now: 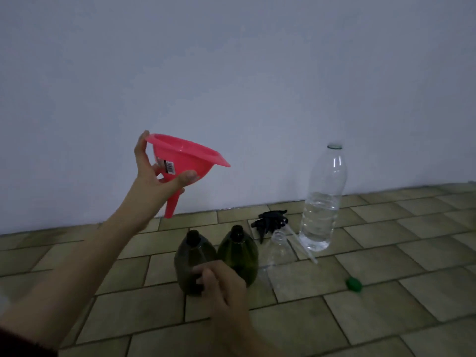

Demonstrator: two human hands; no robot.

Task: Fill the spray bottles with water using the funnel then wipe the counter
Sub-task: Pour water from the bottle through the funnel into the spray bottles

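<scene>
One pink funnel (pixel 184 161) sits left of centre in our left hand (pixel 154 176), which grasps its cone; its axis tilts, spout pointing down-left. Below, our right hand (pixel 221 287) curls round the left of two green bottles (pixel 193 261) standing on the tiled bench (pixel 360 318).

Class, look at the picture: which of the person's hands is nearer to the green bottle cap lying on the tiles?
Right. The right hand grips a dark bottle low on the tiles, left of the green cap. The left hand holds the pink funnel raised well above, farther left.
</scene>
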